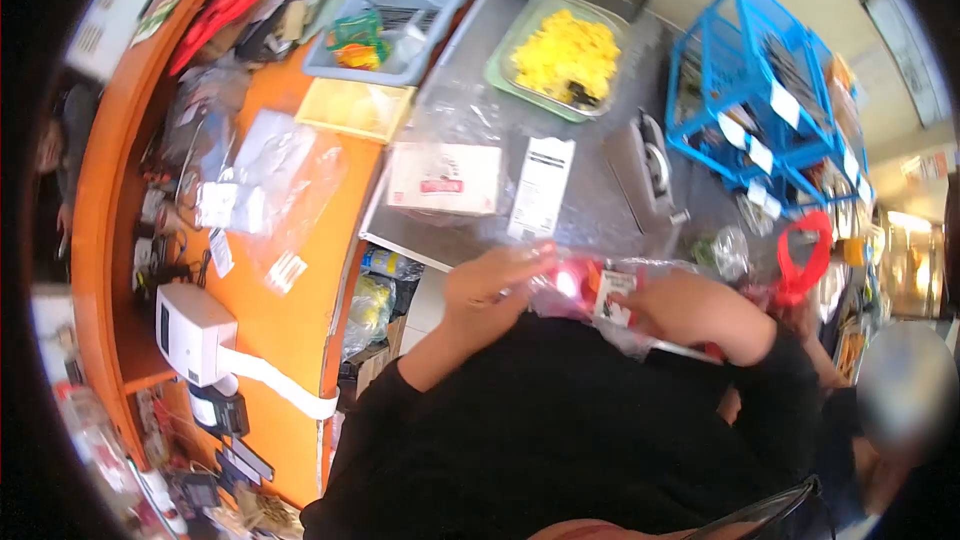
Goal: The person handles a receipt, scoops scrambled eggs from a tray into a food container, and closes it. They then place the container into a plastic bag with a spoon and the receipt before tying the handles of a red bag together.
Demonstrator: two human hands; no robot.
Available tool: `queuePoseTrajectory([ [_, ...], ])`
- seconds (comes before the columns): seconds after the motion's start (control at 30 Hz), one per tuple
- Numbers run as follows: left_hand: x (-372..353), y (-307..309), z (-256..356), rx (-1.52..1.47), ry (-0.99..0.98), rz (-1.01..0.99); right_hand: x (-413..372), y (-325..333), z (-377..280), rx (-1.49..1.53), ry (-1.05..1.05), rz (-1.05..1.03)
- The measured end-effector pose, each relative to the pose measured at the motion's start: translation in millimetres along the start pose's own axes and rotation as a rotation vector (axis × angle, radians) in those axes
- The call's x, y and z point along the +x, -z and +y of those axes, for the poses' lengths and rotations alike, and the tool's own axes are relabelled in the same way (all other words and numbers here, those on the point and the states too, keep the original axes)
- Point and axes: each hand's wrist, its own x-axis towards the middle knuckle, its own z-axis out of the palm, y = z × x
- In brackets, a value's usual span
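Evidently, the step in hand is handling a clear plastic bag with red contents (572,286) at the grey tabletop's near edge (440,249). The left hand (478,306) reaches its left side, fingers extended close together; the right hand (690,308) bends its fingers at a small white printed card (613,292). Neither grip is clear. Any next move calls for steadying the loose film and keeping the card flat.

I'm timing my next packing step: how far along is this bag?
Already done, apparently: red contents and a printed card are together. In hand: the clear bag, left hand at one end, right hand by the card. Probably left: closing it; no seal is visible.
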Motion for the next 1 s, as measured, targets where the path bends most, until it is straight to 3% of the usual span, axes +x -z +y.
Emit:
queuePoseTrajectory([
  [0.07,0,10,-1,-0.019,0.062,-0.084,-33,43,-2,0.059,0.277,0.2],
  [0.17,-5,20,-22,0.047,0.067,-0.201,-27,131,-42,-0.104,0.334,0.474],
  [0.2,-4,28,-23,0.029,0.09,-0.242,-5,161,-56,-0.154,0.321,0.55],
  [0.27,-1,43,-27,-0.007,0.136,-0.325,85,202,-53,-0.224,0.497,0.824],
  [0.33,-11,47,-44,-0.097,0.116,-0.284,187,245,-63,-0.17,0.454,0.928],
  [0.43,-19,64,-62,-0.165,0.183,-0.348,306,271,-101,-0.271,0.29,0.851],
  [0.53,-19,79,-69,-0.188,0.232,-0.376,411,257,-110,-0.715,0.439,1.01],
  [0.63,-17,92,-72,-0.206,0.188,-0.331,432,256,-116,-0.963,0.473,0.911],
  [0.73,-16,100,-73,-0.239,0.214,-0.379,432,265,-113,-0.957,0.463,0.911],
  [0.83,-13,93,-76,-0.259,0.161,-0.343,421,269,-106,-0.848,0.597,1.054],
  [0.93,-8,87,-72,-0.186,0.158,-0.382,406,268,-107,-0.852,0.506,0.995],
  [1.0,-5,83,-65,-0.181,0.181,-0.378,389,266,-105,-0.665,0.459,0.95],
])
